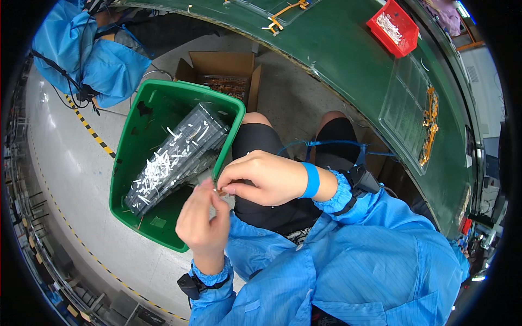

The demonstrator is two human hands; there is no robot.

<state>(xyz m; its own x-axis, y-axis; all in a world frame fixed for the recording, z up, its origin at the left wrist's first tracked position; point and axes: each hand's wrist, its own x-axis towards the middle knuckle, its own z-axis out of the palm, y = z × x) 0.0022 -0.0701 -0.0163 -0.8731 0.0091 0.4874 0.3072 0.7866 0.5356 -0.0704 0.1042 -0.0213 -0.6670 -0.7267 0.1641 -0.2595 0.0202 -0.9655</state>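
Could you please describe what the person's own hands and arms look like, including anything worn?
The left hand and right hand are bare. Both arms wear light-blue fabric sleeves with gathered cuffs. A boxy black device is fastened by a black strap over each sleeve near the wrist; a flat bright-blue band circles the right wrist.

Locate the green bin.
In the head view, the green bin is left of centre, to the left of the person's knees, with an open cardboard box just beyond its far edge.
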